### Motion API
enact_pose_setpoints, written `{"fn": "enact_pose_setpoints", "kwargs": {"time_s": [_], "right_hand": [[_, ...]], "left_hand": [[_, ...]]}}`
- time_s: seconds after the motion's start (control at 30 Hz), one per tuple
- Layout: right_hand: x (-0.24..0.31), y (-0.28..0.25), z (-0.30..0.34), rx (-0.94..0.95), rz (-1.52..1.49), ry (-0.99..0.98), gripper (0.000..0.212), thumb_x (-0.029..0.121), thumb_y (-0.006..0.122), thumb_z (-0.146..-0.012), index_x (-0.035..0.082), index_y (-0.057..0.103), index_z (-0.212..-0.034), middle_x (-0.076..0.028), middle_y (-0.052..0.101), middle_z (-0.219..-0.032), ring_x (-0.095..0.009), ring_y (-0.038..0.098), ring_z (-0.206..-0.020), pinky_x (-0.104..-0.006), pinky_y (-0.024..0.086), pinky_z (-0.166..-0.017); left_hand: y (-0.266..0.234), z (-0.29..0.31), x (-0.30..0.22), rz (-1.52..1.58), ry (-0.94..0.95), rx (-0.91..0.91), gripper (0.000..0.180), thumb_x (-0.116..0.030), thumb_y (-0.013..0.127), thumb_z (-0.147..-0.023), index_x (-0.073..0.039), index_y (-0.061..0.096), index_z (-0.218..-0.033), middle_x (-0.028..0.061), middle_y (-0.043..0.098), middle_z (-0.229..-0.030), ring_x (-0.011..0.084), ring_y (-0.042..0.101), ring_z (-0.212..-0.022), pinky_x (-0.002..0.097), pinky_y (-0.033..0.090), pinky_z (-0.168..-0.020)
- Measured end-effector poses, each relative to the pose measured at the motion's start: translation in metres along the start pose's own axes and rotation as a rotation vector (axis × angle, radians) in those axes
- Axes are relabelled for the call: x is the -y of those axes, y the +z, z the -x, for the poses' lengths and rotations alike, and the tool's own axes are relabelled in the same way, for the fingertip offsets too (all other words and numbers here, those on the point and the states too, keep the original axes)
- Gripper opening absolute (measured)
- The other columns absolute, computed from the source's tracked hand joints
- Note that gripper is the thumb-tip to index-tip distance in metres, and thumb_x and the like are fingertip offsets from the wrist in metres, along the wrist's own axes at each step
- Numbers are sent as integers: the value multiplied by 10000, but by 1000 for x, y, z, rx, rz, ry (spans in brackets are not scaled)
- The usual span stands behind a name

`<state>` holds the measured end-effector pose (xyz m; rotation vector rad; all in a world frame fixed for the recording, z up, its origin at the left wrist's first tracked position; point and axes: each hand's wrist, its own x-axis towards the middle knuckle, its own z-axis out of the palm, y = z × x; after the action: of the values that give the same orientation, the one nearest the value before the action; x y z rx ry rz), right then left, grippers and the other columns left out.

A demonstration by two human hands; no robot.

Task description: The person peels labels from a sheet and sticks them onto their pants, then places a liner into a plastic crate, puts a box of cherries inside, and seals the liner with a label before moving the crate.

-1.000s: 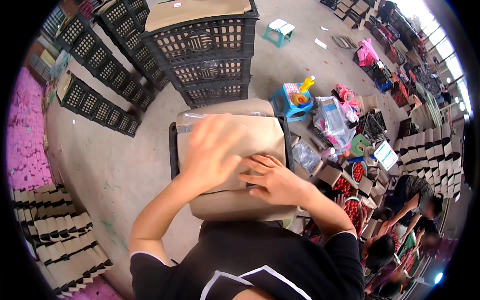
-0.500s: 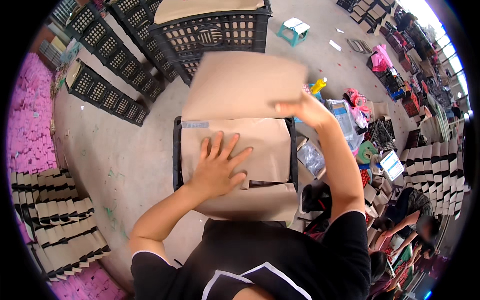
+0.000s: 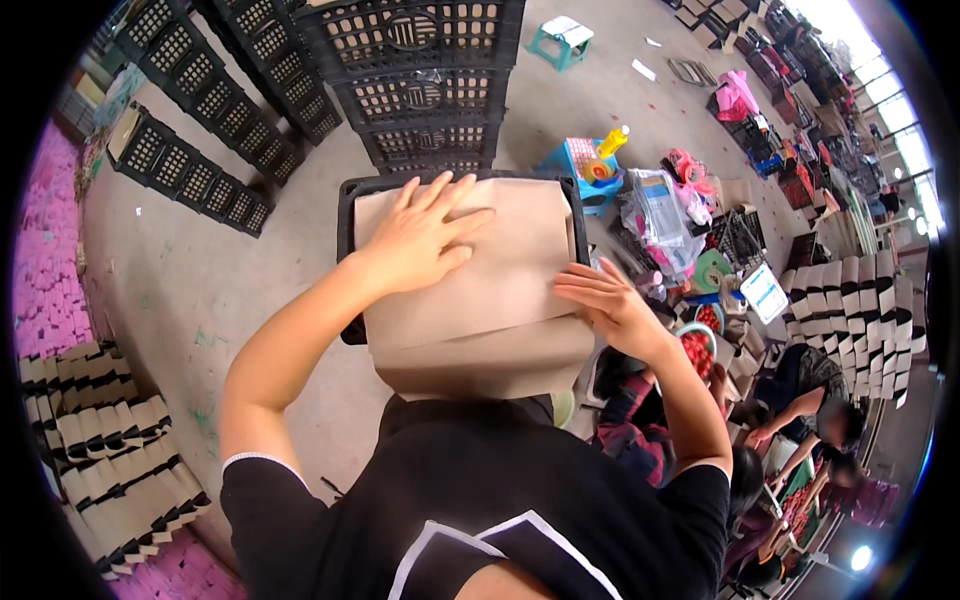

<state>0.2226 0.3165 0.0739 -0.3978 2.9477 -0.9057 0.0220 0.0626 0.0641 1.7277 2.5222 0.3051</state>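
Note:
A black plastic crate [image 3: 347, 215] stands right in front of me, its top covered by a sheet of brown paper [image 3: 500, 270]. More brown paper [image 3: 480, 365] hangs over the near side, against my shirt. My left hand [image 3: 425, 238] lies open on the far left part of the sheet, fingers spread toward the far rim. At the right edge of the paper is my right hand [image 3: 608, 303], fingers stretched out and touching the sheet. What the crate holds is hidden beneath the paper.
Tall stacks of black crates [image 3: 420, 95] stand ahead and to the left. A blue stool [image 3: 570, 160] carries a yellow bottle [image 3: 612, 142] and tape. Bowls of red fruit [image 3: 697, 350] and other people [image 3: 820, 415] are at my right. Pink stacks [image 3: 55, 240] line the left.
The raised paper flap has come down over the crate toward me. My left hand has shifted to the far edge; my right hand has come down and nearer to the crate's right side.

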Motion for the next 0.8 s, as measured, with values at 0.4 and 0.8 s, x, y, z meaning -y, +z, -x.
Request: {"fn": "enact_pose_setpoints", "kwargs": {"time_s": [0.4, 0.8], "right_hand": [[-18, 21, 31, -185, -80, -14, 356, 235, 660, -776, 36, 649, -1071, -81, 650, -1085, -262, 579, -1065, -473, 264, -1063], [37, -27, 2, -201, -950, 209, 329, 178, 677, -746, -25, 664, -1005, -163, 654, -1068, -194, 613, -988, -329, 469, -857]], "left_hand": [[-20, 64, 24, 565, 124, 360, 490, -95, 552, -838, -196, 534, -1317, 76, 359, -1482, 293, 271, -1395, 503, 150, -1138], [-8, 122, -38, 256, 134, -65, 525, -119, 630, -780, -115, 527, -1294, 97, 526, -1329, 329, 464, -1263, 587, 253, -1075]]}}
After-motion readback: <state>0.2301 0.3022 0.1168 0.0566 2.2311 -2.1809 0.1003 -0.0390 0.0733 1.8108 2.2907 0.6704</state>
